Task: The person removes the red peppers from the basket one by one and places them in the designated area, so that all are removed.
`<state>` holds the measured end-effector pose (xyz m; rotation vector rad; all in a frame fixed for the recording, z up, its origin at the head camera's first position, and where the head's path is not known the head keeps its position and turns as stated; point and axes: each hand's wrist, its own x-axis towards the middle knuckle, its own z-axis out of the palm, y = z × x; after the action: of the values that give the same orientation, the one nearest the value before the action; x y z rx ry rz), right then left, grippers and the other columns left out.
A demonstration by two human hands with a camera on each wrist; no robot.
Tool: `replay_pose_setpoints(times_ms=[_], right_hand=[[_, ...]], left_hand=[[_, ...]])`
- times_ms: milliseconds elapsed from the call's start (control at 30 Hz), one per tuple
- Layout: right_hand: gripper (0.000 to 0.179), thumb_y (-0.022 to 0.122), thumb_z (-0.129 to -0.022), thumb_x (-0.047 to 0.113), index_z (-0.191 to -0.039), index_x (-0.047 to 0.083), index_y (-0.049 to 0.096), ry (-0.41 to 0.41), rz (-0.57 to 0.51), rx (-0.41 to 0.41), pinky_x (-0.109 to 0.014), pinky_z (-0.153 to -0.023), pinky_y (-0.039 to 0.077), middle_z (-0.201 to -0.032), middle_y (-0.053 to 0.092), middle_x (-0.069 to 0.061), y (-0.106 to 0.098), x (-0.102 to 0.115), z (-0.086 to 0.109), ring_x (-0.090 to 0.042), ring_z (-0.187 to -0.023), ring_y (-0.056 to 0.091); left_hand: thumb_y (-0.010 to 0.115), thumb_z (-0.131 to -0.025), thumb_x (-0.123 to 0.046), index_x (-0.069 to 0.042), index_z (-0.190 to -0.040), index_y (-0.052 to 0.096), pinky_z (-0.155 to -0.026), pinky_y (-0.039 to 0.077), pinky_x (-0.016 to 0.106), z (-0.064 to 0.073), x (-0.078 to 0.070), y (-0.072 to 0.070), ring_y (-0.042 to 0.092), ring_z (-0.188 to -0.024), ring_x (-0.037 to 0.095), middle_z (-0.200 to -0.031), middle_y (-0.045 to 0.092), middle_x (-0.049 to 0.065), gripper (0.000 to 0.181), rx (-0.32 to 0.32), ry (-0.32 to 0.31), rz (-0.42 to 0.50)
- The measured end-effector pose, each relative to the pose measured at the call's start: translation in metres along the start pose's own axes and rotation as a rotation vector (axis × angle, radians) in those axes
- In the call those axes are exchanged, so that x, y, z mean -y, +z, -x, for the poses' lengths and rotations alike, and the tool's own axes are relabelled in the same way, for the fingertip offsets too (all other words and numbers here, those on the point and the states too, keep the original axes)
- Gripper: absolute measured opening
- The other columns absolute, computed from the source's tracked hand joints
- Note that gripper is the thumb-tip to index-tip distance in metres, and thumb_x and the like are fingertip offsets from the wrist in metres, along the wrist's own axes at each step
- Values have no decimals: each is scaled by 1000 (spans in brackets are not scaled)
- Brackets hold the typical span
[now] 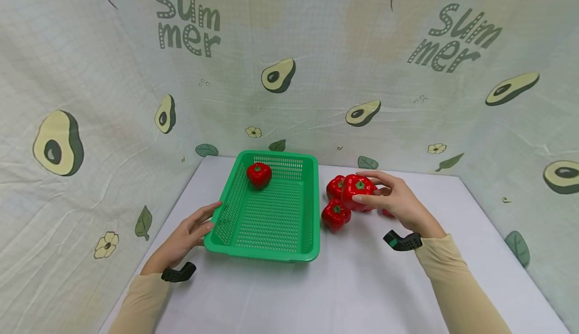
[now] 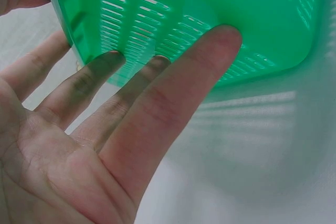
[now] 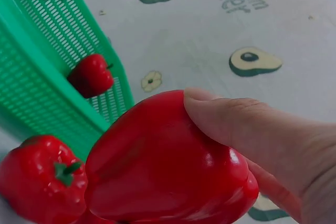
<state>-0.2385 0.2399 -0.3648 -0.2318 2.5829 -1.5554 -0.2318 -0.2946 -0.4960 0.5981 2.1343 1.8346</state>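
Observation:
With thumb and fingers, my right hand point(image 1: 402, 203) grips a red bell pepper point(image 1: 357, 192), its green stem facing up in the head view. This pepper point(image 3: 168, 161) fills the lower middle of the right wrist view, the thumb on its upper side. Close beside it are two more red peppers, one at the back point(image 1: 334, 188) and one in front point(image 1: 336, 215). A green plastic basket point(image 1: 312, 208) stands left of them, one red pepper point(image 1: 259, 175) in its far left corner. My left hand point(image 1: 187, 236) touches the basket's left outer wall with fairly straight, spread fingers point(image 2: 152, 114).
Part of another red pepper point(image 1: 388, 214) shows beneath my right hand, mostly hidden. The white table point(image 1: 362, 283) ends at the back against a pale cloth point(image 1: 316, 122) printed with avocados, which also hangs along both sides.

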Motion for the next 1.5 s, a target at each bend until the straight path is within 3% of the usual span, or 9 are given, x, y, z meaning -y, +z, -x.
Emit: replay_pose_setpoints(times_ms=[233, 467, 767, 1033, 1500], right_hand=[[66, 83, -82, 39, -140, 23, 55, 26, -10, -26, -41, -76, 57, -127, 55, -15, -4, -21, 10, -38, -101, 60], [73, 83, -81, 39, -143, 20, 51, 57, -13, -43, -40, -78, 57, -131, 53, -16, -3, -36, 16, -40, -111, 54], [78, 83, -80, 42, -145, 15, 49, 108, -14, -71, -42, -78, 57, -136, 45, -19, -3, -55, 20, -43, -118, 47], [84, 84, -78, 44, -148, 16, 46, 152, -37, -84, -53, -85, 54, -139, 42, -21, 0, -75, 23, -44, -123, 41], [80, 85, -79, 38, -147, 19, 48, 168, -119, -68, -53, -86, 53, -142, 38, -22, 9, -99, 21, -46, -125, 39]], left_hand=[[45, -108, -17, -26, -158, 28, -82, 54, 51, -1, -1, 0, 54, -126, 24, -162, 20, 13, 54, 2, 4, -10], [47, -107, -18, -27, -157, 30, -82, 53, 50, -1, -2, 0, 52, -128, 18, -162, 22, 11, 54, -21, -14, -33], [45, -108, -15, -24, -158, 29, -82, 54, 50, -1, -2, 2, 55, -123, 23, -162, 22, 12, 53, -14, -18, 6], [45, -108, -17, -25, -157, 30, -83, 54, 49, -1, -3, 3, 55, -124, 25, -161, 22, 12, 52, -15, -27, 10], [46, -107, -16, -24, -158, 29, -84, 52, 50, 0, -2, 1, 52, -127, 19, -162, 20, 11, 54, -14, -23, 6]])
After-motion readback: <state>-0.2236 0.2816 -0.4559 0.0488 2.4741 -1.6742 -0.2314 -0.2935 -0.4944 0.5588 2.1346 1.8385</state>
